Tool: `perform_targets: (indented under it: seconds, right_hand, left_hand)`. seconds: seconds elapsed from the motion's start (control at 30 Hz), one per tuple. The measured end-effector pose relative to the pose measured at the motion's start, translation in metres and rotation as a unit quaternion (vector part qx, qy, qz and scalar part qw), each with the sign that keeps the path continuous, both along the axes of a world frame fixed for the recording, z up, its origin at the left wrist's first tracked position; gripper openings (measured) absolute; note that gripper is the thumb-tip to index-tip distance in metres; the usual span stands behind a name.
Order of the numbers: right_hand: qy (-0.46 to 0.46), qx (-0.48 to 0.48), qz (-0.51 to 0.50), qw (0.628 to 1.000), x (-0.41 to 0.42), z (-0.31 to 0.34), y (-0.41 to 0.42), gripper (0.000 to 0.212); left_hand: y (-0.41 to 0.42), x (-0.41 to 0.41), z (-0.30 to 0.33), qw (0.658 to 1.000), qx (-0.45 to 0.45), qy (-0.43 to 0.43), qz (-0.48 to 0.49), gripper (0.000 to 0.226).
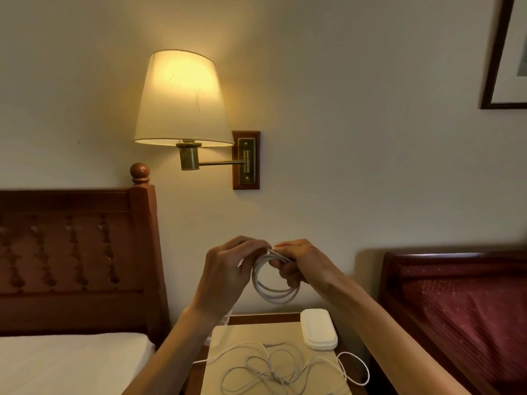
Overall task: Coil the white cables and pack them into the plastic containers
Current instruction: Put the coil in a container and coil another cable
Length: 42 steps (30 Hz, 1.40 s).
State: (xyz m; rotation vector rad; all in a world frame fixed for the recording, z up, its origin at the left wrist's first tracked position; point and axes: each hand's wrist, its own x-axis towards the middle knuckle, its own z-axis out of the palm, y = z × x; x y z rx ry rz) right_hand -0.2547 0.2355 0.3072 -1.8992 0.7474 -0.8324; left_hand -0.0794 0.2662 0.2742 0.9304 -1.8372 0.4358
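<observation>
Both the left hand (pixel 228 269) and right hand (pixel 299 265) pinch the coiled cable (pixel 273 283) in the air above the nightstand (pixel 256 334), where a slackened pinch could spring the loops apart onto the loose cable (pixel 271 369) by the closed container (pixel 318 329).

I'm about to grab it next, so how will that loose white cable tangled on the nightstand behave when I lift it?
The loose white cable looks thin and floppy, so it will probably sag and trail. Its overlapping loops may snag into knots. One loop hangs past the beige nightstand top, so it could slide off if nudged.
</observation>
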Motion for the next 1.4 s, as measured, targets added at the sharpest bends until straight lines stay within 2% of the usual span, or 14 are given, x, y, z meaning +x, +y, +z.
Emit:
perform_targets:
  seconds: [0.07,0.1,0.2,0.3,0.4,0.47,0.6,0.7,0.77,0.87,0.97,1.07,1.3,1.4]
  right_hand:
    - [-0.009,0.001,-0.029,1.000,0.000,0.001,0.000,0.044]
    - [-0.007,-0.022,-0.057,0.998,0.000,0.000,0.000,0.044]
    - [0.000,-0.130,-0.139,0.982,0.004,-0.009,0.001,0.043]
    - [-0.002,-0.190,-0.185,0.964,0.010,-0.015,0.004,0.044]
    - [0.023,-0.226,-0.217,0.949,0.013,-0.020,0.001,0.042]
    - [0.031,-0.224,-0.227,0.947,0.014,-0.023,-0.001,0.041]
    - [-0.019,-0.203,-0.216,0.955,0.009,-0.021,-0.001,0.024]
    - [-0.046,-0.219,-0.173,0.959,0.006,-0.021,0.001,0.019]
    - [-0.049,-0.221,-0.159,0.961,0.004,-0.022,0.000,0.022]
    - [-0.048,-0.190,-0.166,0.967,0.002,-0.025,-0.006,0.023]
    - [-0.054,-0.151,-0.175,0.971,0.001,-0.030,-0.011,0.025]
    - [-0.042,-0.163,-0.202,0.965,-0.002,-0.032,-0.015,0.026]
    - [-0.037,-0.194,-0.283,0.939,-0.005,-0.020,-0.027,0.017]
    - [-0.028,-0.159,-0.263,0.951,-0.007,-0.011,-0.027,0.026]
  left_hand:
    - [0.002,-0.006,0.006,0.984,0.124,0.116,-0.050,0.016]
    - [0.003,-0.008,0.009,0.952,0.225,0.188,-0.088,0.016]
    - [0.009,-0.008,0.019,0.762,0.488,0.384,-0.183,0.017]
    - [0.016,-0.009,0.023,0.626,0.573,0.471,-0.240,0.017]
    - [0.018,-0.011,0.022,0.579,0.569,0.511,-0.282,0.019]
    - [0.018,-0.013,0.018,0.606,0.548,0.498,-0.290,0.030]
    - [0.020,-0.015,0.005,0.762,0.442,0.392,-0.264,0.024]
    - [0.015,-0.015,-0.001,0.831,0.385,0.329,-0.229,0.023]
    - [0.010,-0.015,-0.005,0.892,0.318,0.267,-0.179,0.023]
    - [0.002,-0.014,-0.012,0.973,0.149,0.173,-0.025,0.023]
    - [-0.002,-0.011,-0.017,0.992,0.033,0.067,0.105,0.032]
    - [-0.001,-0.013,-0.019,0.986,0.002,0.016,0.163,0.032]
    - [0.016,-0.022,-0.020,0.995,-0.015,0.001,0.097,0.027]
    - [0.017,-0.020,-0.025,0.995,0.022,0.063,0.071,0.031]
